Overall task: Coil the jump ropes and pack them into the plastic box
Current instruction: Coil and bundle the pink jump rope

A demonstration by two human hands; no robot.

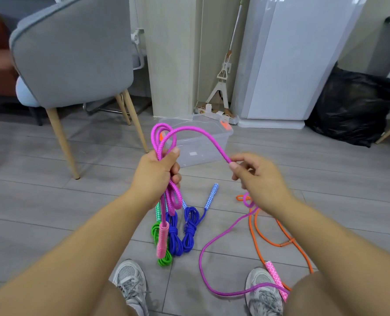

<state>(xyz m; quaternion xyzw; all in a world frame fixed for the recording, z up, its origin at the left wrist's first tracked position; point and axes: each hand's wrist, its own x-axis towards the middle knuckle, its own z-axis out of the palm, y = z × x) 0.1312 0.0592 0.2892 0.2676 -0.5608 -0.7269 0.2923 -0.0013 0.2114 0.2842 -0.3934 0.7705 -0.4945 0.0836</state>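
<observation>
My left hand [159, 173] grips several loops of a purple jump rope [190, 131], and one pink handle [162, 240] hangs below the fist. My right hand [255, 176] pinches the same rope a little to the right. The rope's free length trails down to the floor, ending at a second pink handle [276, 279] by my right shoe. A clear plastic box [203, 144] stands open on the floor behind my hands. Coiled blue ropes [182, 231] and a green rope [164, 258] lie below my left hand. An orange rope [273, 238] lies loose on the right.
A grey chair [73, 53] with wooden legs stands at the left. A mop [223, 74] leans by a white cabinet [289, 58] behind the box. A black bag [351, 110] sits at the far right. My two grey shoes [130, 281] rest on the grey plank floor.
</observation>
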